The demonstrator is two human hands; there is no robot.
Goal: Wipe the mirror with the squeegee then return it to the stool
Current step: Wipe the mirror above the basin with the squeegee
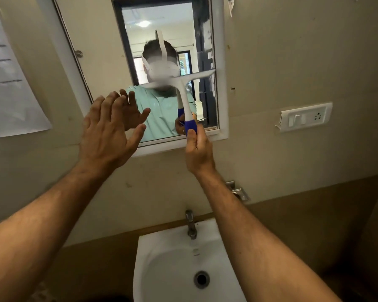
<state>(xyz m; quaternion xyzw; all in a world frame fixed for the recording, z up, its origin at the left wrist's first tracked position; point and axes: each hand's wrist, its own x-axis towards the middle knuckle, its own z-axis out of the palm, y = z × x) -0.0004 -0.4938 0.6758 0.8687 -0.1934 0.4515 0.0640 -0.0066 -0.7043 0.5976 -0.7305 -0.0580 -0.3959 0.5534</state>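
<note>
A white-framed mirror (109, 62) hangs on the beige wall straight ahead. My right hand (198, 152) is shut on the blue grip of a white squeegee (182, 92). The squeegee stands upright with its blade tilted across the lower middle of the glass, right end higher. The blade's left end is blurred. My left hand (109, 134) is raised at the mirror's lower left corner, fingers spread and holding nothing. The stool is not in view.
A white sink (148, 267) with a metal tap (190, 224) sits below the mirror. A switch and socket plate (306, 116) is on the wall at right. A paper sheet (9, 88) is taped at left. A small metal holder (238, 191) is fixed behind my right forearm.
</note>
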